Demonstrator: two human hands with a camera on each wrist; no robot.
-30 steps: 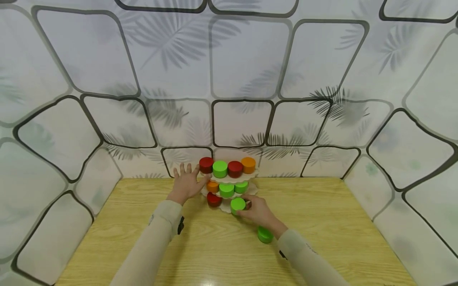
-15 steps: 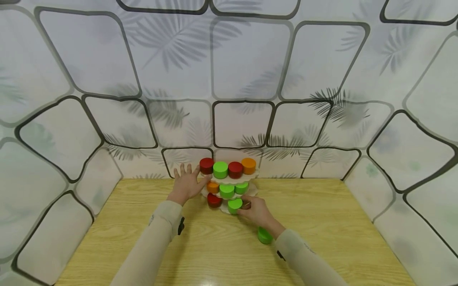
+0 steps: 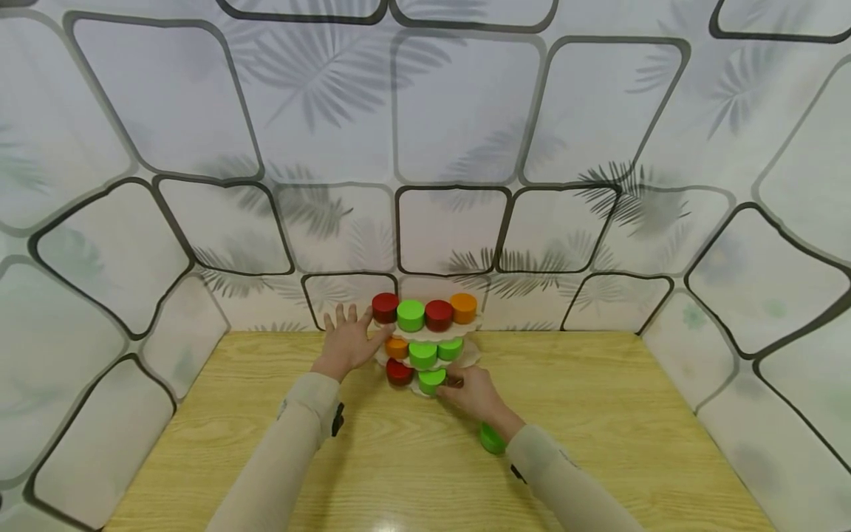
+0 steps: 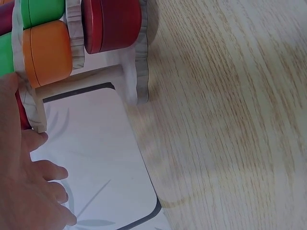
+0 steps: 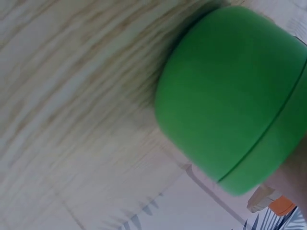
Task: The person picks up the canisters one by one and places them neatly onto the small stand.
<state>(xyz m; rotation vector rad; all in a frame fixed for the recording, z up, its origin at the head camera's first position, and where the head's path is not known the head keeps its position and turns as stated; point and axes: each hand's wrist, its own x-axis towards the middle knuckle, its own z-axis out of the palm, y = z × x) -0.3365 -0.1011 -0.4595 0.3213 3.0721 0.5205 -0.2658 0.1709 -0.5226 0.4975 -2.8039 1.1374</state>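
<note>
A wooden tiered stand with scalloped edges bears round lidded tins in red, green and orange. My left hand, fingers spread, rests against the left edge of its top tier beside a red tin. In the left wrist view, the fingertips lie at the tier's wooden edge near an orange tin. My right hand pinches a green tin at the front of the bottom tier, right of another red tin. A second green tin stands on the table under my right wrist and looms large in the right wrist view.
The wooden table is bounded by a patterned wall close behind the stand and by side walls. On the top tier stand another green tin, a red one and an orange tin.
My right hand has moved slightly left, shifting the green tin along the bottom tier toward the red one. My left hand has stayed in place.
</note>
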